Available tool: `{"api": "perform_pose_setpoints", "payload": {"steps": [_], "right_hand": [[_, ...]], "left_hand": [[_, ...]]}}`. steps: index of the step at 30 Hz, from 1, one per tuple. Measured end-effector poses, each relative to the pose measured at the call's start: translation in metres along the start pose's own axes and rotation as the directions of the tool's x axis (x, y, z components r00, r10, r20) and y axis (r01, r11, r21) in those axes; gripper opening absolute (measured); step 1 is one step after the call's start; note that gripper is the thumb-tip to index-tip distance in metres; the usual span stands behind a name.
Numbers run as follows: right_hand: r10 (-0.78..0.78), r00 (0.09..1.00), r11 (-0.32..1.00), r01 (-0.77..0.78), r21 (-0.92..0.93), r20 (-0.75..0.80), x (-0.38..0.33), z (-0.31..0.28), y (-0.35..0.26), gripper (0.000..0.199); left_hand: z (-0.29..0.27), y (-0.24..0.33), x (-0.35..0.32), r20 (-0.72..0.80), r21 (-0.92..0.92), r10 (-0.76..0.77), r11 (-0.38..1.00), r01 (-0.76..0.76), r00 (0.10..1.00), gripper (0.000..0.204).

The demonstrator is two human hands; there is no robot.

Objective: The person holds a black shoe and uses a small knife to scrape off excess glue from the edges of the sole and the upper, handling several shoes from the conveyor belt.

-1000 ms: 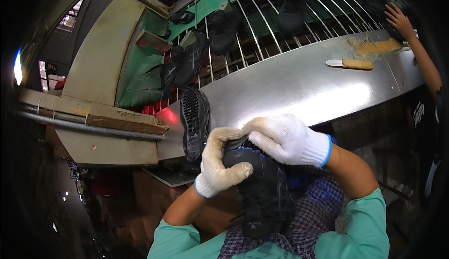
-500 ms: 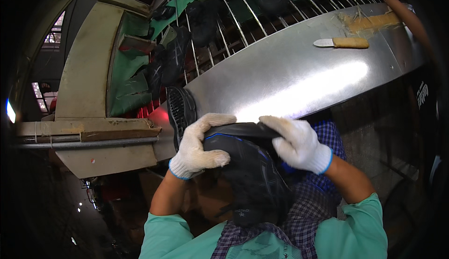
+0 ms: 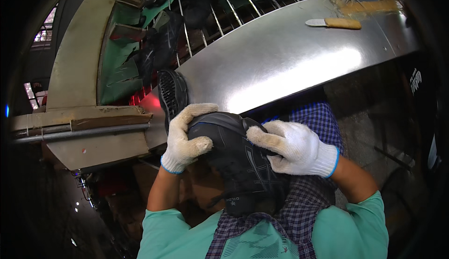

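Note:
A black shoe is held upright against my apron, with pale line patterns on its side and a thin blue line near its far end. A black rubber sole lies along that far edge. My left hand, in a white knitted glove, wraps the shoe's far left end, thumb on the upper and fingers over the sole. My gloved right hand closes on the sole's right edge, fingertips pressing the shoe's side. Its thumb is partly hidden. Beyond my left hand, another black sole leans on the metal bench with its treads showing.
A wooden-handled knife lies on the metal bench, near a brown tape patch. Behind run metal rods with black shoes on them. A beige machine housing stands at left. Blue checked cloth shows at right.
My right hand has moved toward me along the sole's edge, and its fingers have curled in. The shoe has turned slightly, showing more of its patterned side. The whole view has shifted a little.

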State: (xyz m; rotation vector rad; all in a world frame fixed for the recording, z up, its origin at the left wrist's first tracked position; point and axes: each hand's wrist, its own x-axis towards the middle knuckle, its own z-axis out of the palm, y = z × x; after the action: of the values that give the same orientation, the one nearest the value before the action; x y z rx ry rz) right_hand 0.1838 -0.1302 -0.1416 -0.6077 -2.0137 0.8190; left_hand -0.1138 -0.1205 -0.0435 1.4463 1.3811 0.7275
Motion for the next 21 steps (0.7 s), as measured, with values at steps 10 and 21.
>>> {"api": "perform_pose_setpoints", "payload": {"steps": [10, 21], "right_hand": [[0.092, 0.985, 0.974, -0.059, 0.217, -0.147, -0.024, 0.009, -0.021, 0.064], [0.309, 0.95, 0.858, -0.262, 0.442, -0.035, 0.01, 0.002, -0.014, 0.049]], "left_hand": [[0.001, -0.01, -0.01, -0.024, -0.07, 0.044, 0.997, -0.045, 0.999, 0.093], [0.009, -0.002, 0.004, -0.042, -0.069, 0.215, 0.974, -0.217, 0.976, 0.068]]}}
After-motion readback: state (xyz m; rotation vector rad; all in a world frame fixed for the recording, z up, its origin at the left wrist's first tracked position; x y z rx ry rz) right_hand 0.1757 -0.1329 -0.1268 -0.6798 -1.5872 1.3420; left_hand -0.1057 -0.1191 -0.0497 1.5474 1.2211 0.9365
